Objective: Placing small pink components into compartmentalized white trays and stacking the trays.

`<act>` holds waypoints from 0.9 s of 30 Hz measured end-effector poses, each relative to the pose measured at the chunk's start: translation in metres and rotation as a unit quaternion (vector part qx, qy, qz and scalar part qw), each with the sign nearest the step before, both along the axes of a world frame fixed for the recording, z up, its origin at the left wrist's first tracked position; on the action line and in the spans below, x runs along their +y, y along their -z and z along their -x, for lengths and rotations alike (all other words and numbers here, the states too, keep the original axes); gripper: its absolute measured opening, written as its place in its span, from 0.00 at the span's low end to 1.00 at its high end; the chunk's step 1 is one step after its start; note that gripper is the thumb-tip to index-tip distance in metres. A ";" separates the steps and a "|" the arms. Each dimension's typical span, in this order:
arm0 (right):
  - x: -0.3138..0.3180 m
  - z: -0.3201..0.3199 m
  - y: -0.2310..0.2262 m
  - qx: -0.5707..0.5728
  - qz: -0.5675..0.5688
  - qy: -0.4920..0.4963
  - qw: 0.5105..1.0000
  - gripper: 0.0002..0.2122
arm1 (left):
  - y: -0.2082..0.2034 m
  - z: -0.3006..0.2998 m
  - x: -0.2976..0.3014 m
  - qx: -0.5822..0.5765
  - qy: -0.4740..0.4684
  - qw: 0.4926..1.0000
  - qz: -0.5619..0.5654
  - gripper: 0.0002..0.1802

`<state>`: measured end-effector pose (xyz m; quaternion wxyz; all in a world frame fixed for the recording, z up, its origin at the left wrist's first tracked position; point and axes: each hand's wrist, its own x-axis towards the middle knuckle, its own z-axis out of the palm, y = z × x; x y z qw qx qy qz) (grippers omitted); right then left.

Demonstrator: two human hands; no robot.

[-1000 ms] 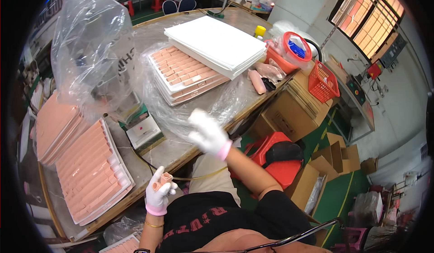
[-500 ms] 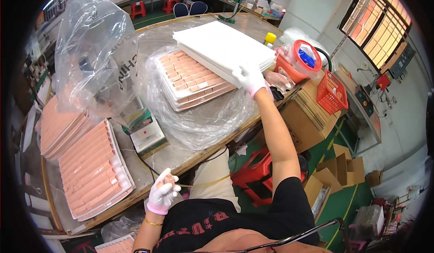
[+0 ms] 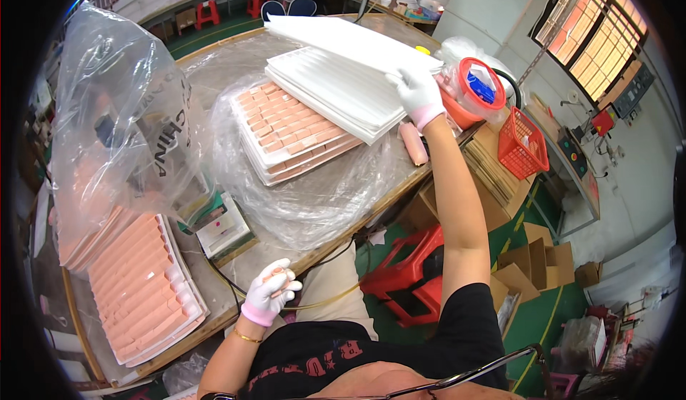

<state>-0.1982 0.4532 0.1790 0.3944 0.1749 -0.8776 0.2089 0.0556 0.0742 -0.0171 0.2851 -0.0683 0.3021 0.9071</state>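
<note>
My right hand, in a white glove with a pink cuff, grips the near right edge of a white tray. That tray is tilted up off a stack of empty-looking white ribbed trays. Under the stack, at its left, lie layered trays filled with rows of peach-coloured pieces. My left hand, gloved alike, is closed in front of the table edge around a small peach-coloured piece, mostly hidden by the fingers.
Clear plastic sheeting lies beneath the trays. At left are another filled tray, a large clear bag and a small scale-like device. A pink roll, red tubs and a red basket are at right.
My right hand has raised the top white tray, opening a gap above the stack. The pink roll now shows more fully. My left hand has moved slightly right, its fingers more closed.
</note>
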 end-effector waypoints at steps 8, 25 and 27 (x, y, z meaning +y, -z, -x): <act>-0.018 -0.016 0.063 -0.103 -0.049 0.019 0.993 0.15 | -0.022 0.040 0.041 0.024 0.046 0.997 0.065 0.22; -0.005 0.012 0.013 0.037 -0.175 -0.001 0.984 0.23 | -0.065 0.200 0.153 0.545 -0.196 0.649 0.493 0.09; -0.006 0.020 -0.003 0.084 -0.173 -0.021 0.981 0.21 | -0.081 0.238 0.167 0.585 -0.160 0.527 0.596 0.11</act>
